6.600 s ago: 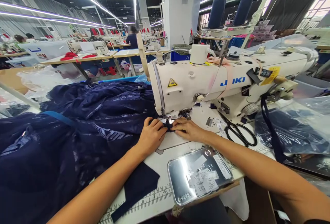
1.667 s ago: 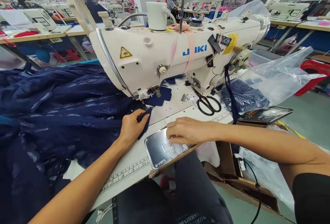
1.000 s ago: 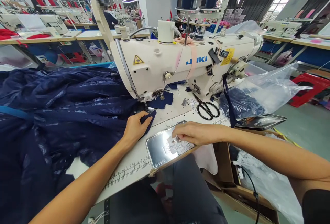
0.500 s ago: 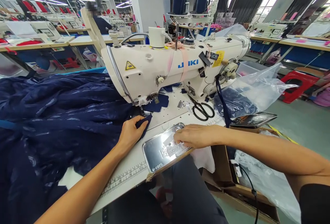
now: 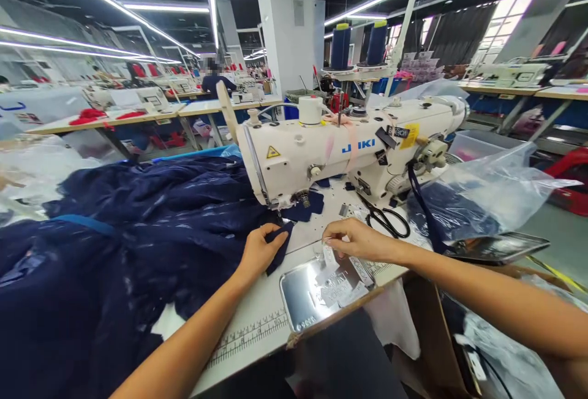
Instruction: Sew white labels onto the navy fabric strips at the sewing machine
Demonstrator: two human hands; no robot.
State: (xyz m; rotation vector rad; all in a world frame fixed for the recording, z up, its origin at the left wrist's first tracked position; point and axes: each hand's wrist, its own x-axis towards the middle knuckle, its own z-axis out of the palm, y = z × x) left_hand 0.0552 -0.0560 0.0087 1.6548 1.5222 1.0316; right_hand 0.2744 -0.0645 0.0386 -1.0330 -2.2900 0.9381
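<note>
My left hand (image 5: 261,252) pinches the edge of the dark navy fabric (image 5: 184,246) just in front of the sewing machine's needle area. The rest of that fabric lies heaped on the left. Between finger and thumb, my right hand (image 5: 351,238) holds a small white label (image 5: 329,254) above the metal tray (image 5: 298,296). More printed labels (image 5: 337,289) lie loosely in the tray, which sits at the table's front edge. The white sewing machine (image 5: 294,152) stands behind both hands, with navy scraps (image 5: 309,208) under its head.
Black scissors (image 5: 390,221) lie right of my right hand. A clear plastic bag (image 5: 487,190) with navy cloth and a second dark tray (image 5: 503,247) are at the right. A printed ruler (image 5: 250,338) runs along the front edge. A person (image 5: 218,83) sits far behind.
The view has turned left and up. My right hand has risen from the tray to its back edge, now with a label in its fingers. My left hand keeps its pinch on the fabric.
</note>
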